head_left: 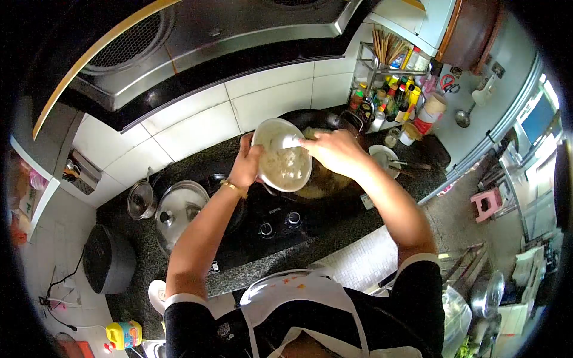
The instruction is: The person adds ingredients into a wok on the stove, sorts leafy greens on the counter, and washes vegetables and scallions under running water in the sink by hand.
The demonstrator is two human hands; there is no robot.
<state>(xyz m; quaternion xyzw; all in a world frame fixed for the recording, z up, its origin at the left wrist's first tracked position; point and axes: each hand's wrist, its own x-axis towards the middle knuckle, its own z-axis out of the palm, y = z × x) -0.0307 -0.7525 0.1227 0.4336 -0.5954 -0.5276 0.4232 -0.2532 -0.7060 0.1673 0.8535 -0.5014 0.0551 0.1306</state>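
Note:
My left hand point(245, 162) grips the left rim of a white bowl point(301, 184), which is tilted over the wok point(334, 186) on the stove. Pale, wet residue with whitish lumps lies inside the bowl. My right hand point(335, 149) is closed at the bowl's right rim, around a white utensil point(292, 142) that reaches into the bowl; its full shape is hidden. Yellowish contents show in the wok below, partly covered by the bowl and my right arm.
A lidded pot point(179, 209) and a small strainer point(141, 200) stand on the left. At the back right is a rack point(373, 70) with bottles and chopsticks. A white bowl point(384, 156) with utensils sits right of the wok. The range hood point(227, 51) hangs above.

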